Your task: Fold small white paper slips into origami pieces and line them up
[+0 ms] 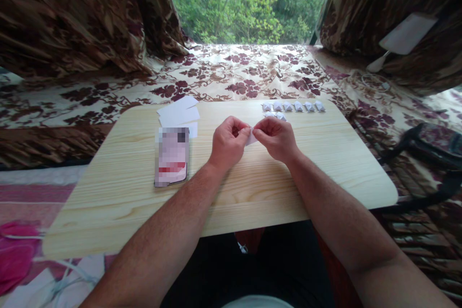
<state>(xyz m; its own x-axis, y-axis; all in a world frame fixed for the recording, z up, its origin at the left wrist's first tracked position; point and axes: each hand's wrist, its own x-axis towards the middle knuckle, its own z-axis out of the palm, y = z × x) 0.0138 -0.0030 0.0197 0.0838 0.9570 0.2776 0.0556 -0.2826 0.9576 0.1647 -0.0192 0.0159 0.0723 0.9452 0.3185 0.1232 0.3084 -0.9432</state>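
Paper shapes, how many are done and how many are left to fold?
Done: about eight small folded shapes sit in rows at the far edge of the table. In hand: the left hand and right hand pinch one small white piece between them, partly folded. Left: a few flat white sheets lie beside the phone.

The left hand and right hand hide most of the paper, perhaps folded.

Phone flat on wooden table, brown floral curtains either side of leafy window.
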